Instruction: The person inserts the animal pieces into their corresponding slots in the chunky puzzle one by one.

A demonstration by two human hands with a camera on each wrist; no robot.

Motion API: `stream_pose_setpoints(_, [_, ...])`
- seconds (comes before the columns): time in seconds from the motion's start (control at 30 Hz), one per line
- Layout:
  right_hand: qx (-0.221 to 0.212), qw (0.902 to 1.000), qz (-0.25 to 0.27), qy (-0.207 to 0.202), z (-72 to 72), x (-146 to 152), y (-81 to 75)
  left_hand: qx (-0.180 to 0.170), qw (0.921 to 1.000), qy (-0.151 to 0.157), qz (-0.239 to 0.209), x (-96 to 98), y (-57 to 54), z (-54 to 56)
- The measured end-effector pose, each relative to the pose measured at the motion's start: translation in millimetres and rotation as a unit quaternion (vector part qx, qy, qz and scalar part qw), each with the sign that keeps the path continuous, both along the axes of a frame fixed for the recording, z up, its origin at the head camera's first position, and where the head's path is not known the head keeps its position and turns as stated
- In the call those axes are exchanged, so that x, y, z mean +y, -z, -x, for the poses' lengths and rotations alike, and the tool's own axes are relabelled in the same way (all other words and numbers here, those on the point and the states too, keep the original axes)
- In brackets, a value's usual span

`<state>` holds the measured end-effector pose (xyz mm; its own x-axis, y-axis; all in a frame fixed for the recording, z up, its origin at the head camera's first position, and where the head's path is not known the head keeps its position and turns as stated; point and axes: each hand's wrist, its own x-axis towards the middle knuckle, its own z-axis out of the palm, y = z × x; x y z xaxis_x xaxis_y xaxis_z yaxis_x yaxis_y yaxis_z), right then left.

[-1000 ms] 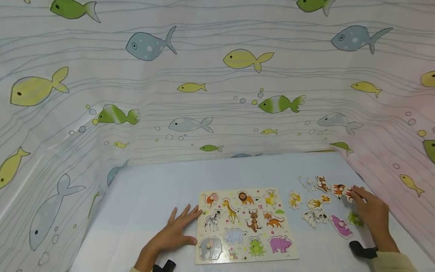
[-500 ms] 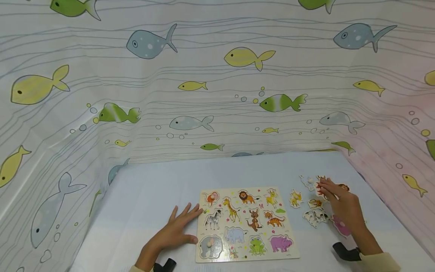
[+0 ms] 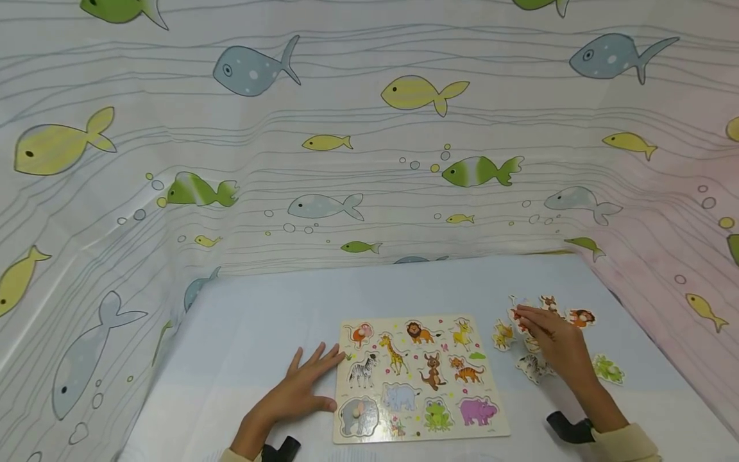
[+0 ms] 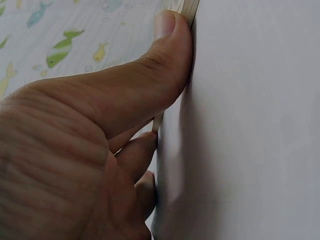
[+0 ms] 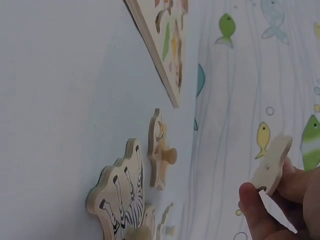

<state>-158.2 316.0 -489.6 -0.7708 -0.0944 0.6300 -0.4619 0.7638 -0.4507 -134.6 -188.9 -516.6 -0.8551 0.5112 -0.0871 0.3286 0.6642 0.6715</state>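
Note:
A wooden animal puzzle board (image 3: 416,378) lies on the white table. At its left edge my left hand (image 3: 294,394) rests with fingers spread; in the left wrist view its thumb (image 4: 170,55) lies against the board's side. My right hand (image 3: 557,340) pinches a small orange-red puzzle piece (image 3: 519,321) between thumb and fingers, above other loose pieces. Its pale underside shows in the right wrist view, tilted up off the table. Around this hand lie a zebra piece (image 3: 531,367), a yellow animal piece (image 3: 503,335), a kangaroo piece (image 3: 548,301) and a lion piece (image 3: 582,317).
A frog piece (image 3: 609,370) lies to the right of my right forearm, which hides some other pieces. The grey elephant (image 3: 358,417) on the board carries a knob. A fish-print cloth (image 3: 369,179) walls the table's back and sides. Black wrist mounts (image 3: 568,428) stick out below each hand.
My right hand has moved left across the loose pieces with the orange-red puzzle piece, uncovering the lion and frog pieces. My left hand stays at the board's edge.

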Motion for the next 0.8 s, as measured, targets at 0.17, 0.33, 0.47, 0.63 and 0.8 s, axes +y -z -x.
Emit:
stream_pose_setpoints(0.17, [-0.039,0.9977,0.044,-0.033,-3.8,-9,1.3,-0.001,1.0,-0.003,0.002,0.5,-0.9,-0.3])
stream_pose_setpoints(0.33, [-0.03,0.9953,0.064,-0.066,-8.4,-19,3.5,0.002,1.0,-0.002,0.001,0.5,-1.2,-0.3])
stream_pose_setpoints(0.47, [0.0,0.994,0.036,-0.103,-10.4,-25,5.6,0.003,1.0,0.001,0.0,0.2,-1.4,0.0])
stream_pose_setpoints(0.63, [-0.002,0.9891,-0.009,-0.147,-14.0,-33,8.6,0.002,1.0,0.001,-0.001,-0.4,-1.4,0.5])
stream_pose_setpoints(0.8, [-0.023,0.983,-0.048,-0.176,-21.4,-44,16.3,0.004,1.0,-0.001,0.001,0.0,-2.2,0.5])
